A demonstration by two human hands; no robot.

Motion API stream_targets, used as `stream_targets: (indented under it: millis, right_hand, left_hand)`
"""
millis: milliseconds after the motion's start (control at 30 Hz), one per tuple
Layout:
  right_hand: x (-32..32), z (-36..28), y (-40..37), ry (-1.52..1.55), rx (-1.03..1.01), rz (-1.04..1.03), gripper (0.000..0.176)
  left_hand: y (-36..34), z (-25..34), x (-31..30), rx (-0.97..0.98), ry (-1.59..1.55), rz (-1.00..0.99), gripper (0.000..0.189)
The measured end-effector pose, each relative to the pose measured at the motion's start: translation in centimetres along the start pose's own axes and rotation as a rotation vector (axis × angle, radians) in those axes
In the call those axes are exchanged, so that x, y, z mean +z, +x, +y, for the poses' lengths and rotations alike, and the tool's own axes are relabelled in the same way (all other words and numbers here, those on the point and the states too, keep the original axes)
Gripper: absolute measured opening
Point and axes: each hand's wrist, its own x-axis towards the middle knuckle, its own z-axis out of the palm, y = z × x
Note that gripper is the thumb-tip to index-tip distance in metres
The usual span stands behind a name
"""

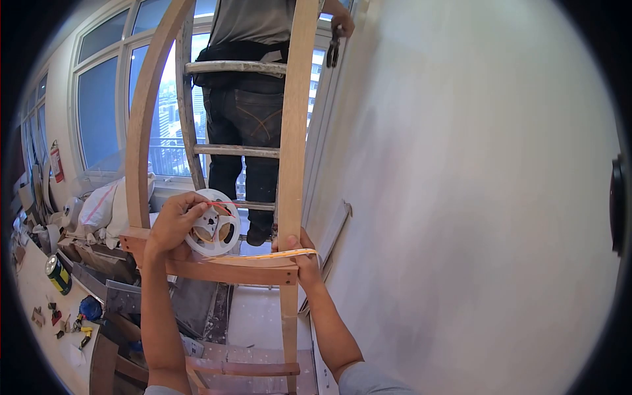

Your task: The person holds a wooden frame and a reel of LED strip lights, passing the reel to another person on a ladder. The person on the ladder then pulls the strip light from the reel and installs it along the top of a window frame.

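My left hand (172, 222) is closed on a white plastic reel (217, 249), thumb and fingers at its upper left side. Thin red and pale wires show at the reel's face. From the reel, an LED strip light (263, 255) with a yellowish face runs rightward above a wooden crossbar (224, 270). My right hand (305, 264) is closed around the strip's far bend, beside a wooden upright (297, 145); the upright partly hides its fingers. A curved wooden side piece (139, 145) rises at the left of the same frame.
Beyond the frame, a person (247, 112) stands on a ladder (237, 151), pliers (333, 54) in one hand. At right is a white wall (480, 197). A can (58, 274), blue tape measure (90, 307) and small tools lie on a table (33, 336). Boards and sacks (100, 207) lie left.
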Motion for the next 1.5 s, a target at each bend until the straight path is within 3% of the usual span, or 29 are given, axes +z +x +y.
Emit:
stream_targets:
  millis: [500,1100,1500]
  right_hand:
    - [0.35,-0.43,-0.17,0.049,0.034,0.034,0.04]
    - [0.42,-0.38,-0.17,0.042,0.02,0.019,0.051]
    - [0.23,-0.44,-0.05,0.063,0.018,-0.01,0.038]
  left_hand:
    - [0.16,-0.46,-0.02,0.004,-0.037,-0.01,0.02]
    - [0.15,-0.69,-0.04,0.013,-0.009,-0.012,0.019]
    - [0.1,-0.32,-0.04,0.01,-0.017,-0.014,0.019]
